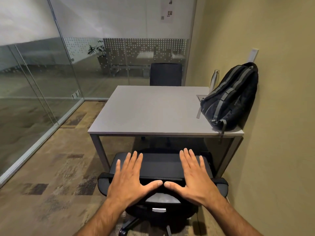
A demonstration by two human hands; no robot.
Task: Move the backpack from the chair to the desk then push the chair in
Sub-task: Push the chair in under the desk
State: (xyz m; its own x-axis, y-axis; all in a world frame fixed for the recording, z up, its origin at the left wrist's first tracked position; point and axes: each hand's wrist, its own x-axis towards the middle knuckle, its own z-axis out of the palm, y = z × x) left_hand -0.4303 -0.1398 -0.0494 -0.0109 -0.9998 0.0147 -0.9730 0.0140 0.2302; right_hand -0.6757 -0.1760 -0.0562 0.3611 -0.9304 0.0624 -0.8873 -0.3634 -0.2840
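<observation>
The black backpack (232, 97) with grey straps stands on the right side of the grey desk (148, 113), leaning against the yellow wall. A black office chair (161, 165) stands just in front of the desk's near edge, its seat partly under the desktop. My left hand (131, 176) and my right hand (192, 174) are spread flat over the top of the chair's backrest, fingers apart and pointing toward the desk, thumbs almost touching. Neither hand holds anything.
A steel bottle (214, 80) stands behind the backpack. A second black chair (165, 74) sits at the desk's far side. Glass walls (42, 79) close off the left and back, the yellow wall (279, 116) the right. Patterned carpet (56, 176) covers the floor at left.
</observation>
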